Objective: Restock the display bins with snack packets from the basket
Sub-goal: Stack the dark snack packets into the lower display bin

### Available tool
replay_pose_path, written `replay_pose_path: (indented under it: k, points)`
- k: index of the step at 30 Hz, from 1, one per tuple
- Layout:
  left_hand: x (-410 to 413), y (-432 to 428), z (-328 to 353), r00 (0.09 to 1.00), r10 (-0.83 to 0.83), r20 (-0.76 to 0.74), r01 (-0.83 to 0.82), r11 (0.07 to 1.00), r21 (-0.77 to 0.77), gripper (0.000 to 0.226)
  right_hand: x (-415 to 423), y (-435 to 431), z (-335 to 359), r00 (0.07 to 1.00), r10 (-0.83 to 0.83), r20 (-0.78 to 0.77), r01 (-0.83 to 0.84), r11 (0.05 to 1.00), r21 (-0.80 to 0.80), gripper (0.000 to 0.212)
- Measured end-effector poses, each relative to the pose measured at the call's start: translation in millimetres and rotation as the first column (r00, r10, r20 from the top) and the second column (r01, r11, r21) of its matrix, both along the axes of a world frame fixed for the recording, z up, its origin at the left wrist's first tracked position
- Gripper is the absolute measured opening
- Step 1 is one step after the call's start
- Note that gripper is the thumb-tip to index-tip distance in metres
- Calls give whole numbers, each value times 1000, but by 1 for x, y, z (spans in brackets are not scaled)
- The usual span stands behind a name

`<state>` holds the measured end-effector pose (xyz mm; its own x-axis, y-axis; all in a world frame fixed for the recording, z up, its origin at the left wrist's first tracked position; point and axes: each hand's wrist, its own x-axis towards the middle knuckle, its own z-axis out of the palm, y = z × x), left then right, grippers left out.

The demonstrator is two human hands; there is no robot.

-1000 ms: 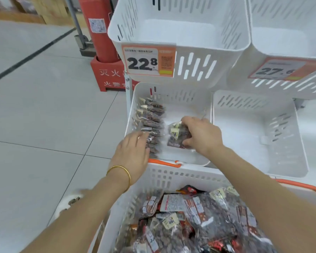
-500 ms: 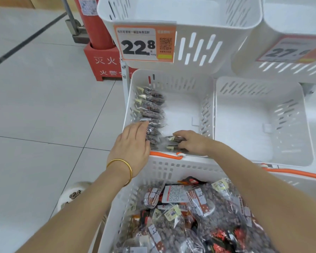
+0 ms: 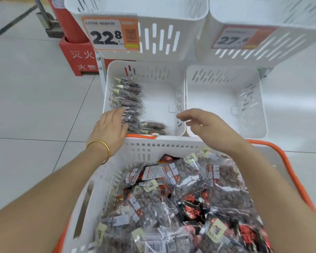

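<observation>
A white basket [image 3: 146, 148] with orange handles stands nearest me, heaped with clear snack packets [image 3: 186, 198] of brown nuts. Beyond it is the lower left display bin [image 3: 171, 70]. A row of packets [image 3: 128, 95] stands along its left wall, and two more packets [image 3: 153, 127] lie at its front. My left hand [image 3: 110, 129], with a gold bangle at the wrist, presses flat against the near end of the row. My right hand [image 3: 206, 125] hovers over the bin's front right corner, fingers relaxed, holding nothing.
The lower right bin [image 3: 224, 99] holds nothing. Two upper bins [image 3: 153, 41] overhang the lower ones, with price tags 22.8 [image 3: 110, 33] and 27.6 [image 3: 237, 38]. A red fire-extinguisher stand [image 3: 77, 55] sits on the tiled floor at the left.
My right hand has let go of the packets at the bin's front and drawn back to the right, empty. My left hand stays against the row.
</observation>
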<state>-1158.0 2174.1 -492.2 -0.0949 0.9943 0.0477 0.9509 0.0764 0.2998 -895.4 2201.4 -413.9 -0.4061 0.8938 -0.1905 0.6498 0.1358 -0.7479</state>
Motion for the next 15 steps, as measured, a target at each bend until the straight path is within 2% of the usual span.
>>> replay_pose_path:
  k: [5,8,10,12,15]
  points:
    - [18,-13,15,995,-59,-79,70,986,151,49,48,-58,-17,970,-166,177,144,981,132,35]
    - [56,-34,26,970,-228,-85,241,946,214,51,64,-76,-18,914,-332,235,284,934,215,34]
    - [84,-50,21,924,-362,-122,380,903,201,51,77,-91,-20,860,-390,329,279,899,338,32]
    - [112,-64,13,883,-449,-135,463,880,105,49,85,-105,-23,790,-498,357,350,845,404,35]
    - [138,-79,-5,915,-397,-67,386,912,-137,62,85,-118,-26,716,-538,445,423,841,336,65]
